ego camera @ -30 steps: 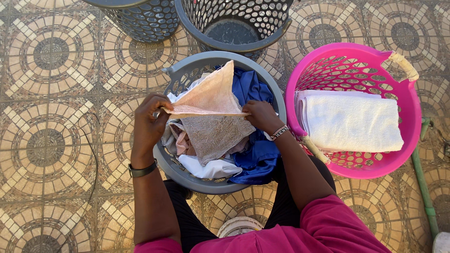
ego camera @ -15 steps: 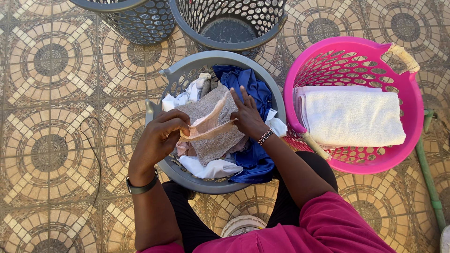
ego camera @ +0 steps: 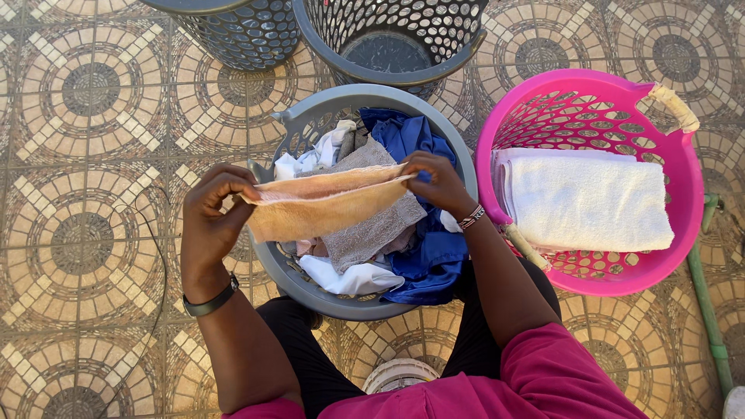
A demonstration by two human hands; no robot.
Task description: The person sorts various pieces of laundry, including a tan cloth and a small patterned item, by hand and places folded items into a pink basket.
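My left hand and my right hand each pinch one end of a peach-coloured cloth, stretched out and folded lengthwise above a grey basket. The basket holds a grey towel, blue fabric and white pieces. A dark band circles my left wrist and a beaded bracelet my right.
A pink basket at the right holds a folded white towel. Two dark grey perforated baskets stand at the top. A green pipe runs along the right edge. A thin cable lies on the patterned tile floor.
The cloth has been pulled out flat and folded into a long strip. My hands have moved apart to its two ends and lifted it above the grey basket.
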